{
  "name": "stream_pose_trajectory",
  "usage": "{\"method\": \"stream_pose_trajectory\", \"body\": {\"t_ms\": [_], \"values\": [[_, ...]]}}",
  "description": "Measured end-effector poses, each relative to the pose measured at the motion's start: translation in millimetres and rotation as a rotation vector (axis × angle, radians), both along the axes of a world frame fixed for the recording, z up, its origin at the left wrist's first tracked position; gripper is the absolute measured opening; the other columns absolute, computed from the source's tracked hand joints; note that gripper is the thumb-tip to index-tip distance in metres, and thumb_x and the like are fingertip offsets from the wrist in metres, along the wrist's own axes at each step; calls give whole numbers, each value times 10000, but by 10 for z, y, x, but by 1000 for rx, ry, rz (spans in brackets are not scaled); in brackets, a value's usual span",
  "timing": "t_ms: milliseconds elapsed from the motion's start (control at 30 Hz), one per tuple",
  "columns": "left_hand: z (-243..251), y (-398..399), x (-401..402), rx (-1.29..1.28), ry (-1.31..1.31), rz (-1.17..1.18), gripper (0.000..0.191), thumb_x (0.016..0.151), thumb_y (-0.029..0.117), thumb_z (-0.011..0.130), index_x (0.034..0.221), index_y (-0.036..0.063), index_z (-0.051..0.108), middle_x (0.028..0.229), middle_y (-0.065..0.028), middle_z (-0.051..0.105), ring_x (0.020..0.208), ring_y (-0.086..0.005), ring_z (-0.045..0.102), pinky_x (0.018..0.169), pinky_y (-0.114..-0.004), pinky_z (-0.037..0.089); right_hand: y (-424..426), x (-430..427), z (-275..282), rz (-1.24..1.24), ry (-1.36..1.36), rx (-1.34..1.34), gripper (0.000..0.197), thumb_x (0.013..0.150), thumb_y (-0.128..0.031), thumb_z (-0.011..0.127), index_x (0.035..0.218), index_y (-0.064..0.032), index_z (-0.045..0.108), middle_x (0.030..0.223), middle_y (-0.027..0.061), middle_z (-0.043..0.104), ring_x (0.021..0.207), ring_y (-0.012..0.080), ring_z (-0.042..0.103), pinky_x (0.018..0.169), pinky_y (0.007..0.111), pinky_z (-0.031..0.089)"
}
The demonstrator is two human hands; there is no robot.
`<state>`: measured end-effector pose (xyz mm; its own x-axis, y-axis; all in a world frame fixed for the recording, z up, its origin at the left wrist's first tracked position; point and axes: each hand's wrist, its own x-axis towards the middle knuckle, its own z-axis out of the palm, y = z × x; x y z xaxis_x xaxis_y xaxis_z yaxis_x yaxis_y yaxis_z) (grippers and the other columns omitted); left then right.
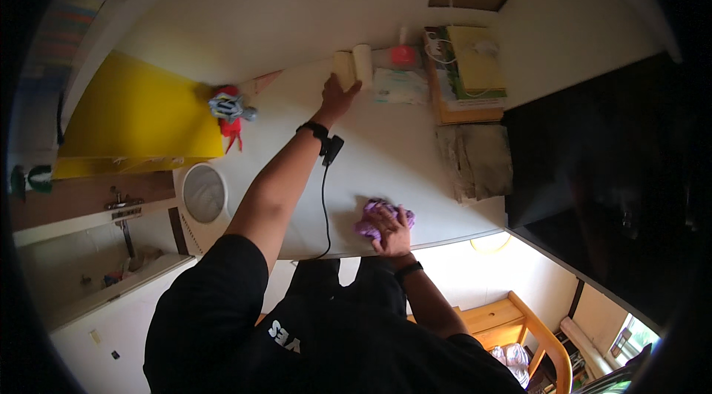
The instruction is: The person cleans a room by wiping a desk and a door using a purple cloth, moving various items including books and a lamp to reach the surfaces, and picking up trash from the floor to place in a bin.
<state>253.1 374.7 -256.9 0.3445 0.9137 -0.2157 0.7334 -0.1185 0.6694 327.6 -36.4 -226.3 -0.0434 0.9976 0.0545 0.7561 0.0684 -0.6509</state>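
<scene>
Near the far side of the white tabletop (pixel 384 154), my left hand (pixel 338 98) reaches out with thumb and fingers around the lower end of a cream roll-like object (pixel 344 68). A second pale cylinder (pixel 362 64) stands right beside it, close to my thumb. My right hand (pixel 392 232) presses on a crumpled purple cloth (pixel 370 221) near the table's front edge, fingers spread over it. A black device (pixel 332 150) with a cable hangs at my left wrist, below a black band.
Books and papers (pixel 473 77) are stacked at the back right, above a grey wrapped bundle (pixel 481 160). A red container (pixel 403 54) and a plastic packet (pixel 400 85) lie nearby. At left are a yellow panel (pixel 139 116), a small grey-and-red item (pixel 227 104) and a round white-rimmed fan (pixel 204 193).
</scene>
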Motion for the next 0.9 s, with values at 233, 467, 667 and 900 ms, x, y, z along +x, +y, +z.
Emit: {"method": "stream_pose_trajectory", "body": {"t_ms": [233, 467, 667, 900], "values": [[64, -1173, -1476, 130, 426, -302, 904, 941, 560, 595, 1591, 68, 204, 1627, -319, 111, 1471, -549, 174, 1193, -590, 214, 401, -129, -29, -747, -14, -60, 689, 1013, -582, 261, 1501, -141, 467, 1571, 65, 438, 1519, 309, 265, 1201, 636, 35], [431, -1588, -2013, 122, 85, -220, 715, 1008, 382, 579, 1542, 4, 291, 1607, -351, 122, 1465, -558, 178, 1191, -570, 241, 1394, -816, 52, -373, 65, -145, 612, 958, -343, 474, 1521, -108, 429, 1616, 85, 363, 1539, 278, 215, 1250, 499, 102], [1107, -1751, -2163, 195, -258, 7, 567, 1044, 269, 549, 1504, 1, 353, 1542, -260, 363, 1449, -406, 341, 1181, -475, 308, 2357, -1551, -63, -163, -107, 8, 711, 886, -357, 597, 1503, -51, 418, 1614, 126, 343, 1532, 282, 234, 1221, 555, 183], [1335, -2456, -2913, -197, -395, 352, 528, 1034, 278, 569, 1465, 12, 421, 1532, -200, 398, 1431, -319, 392, 1144, -459, 370, 3567, -1668, 63, 172, -164, 65, 768, 813, -343, 685, 1494, -102, 428, 1608, 60, 349, 1538, 241, 206, 1225, 510, 218]]}}
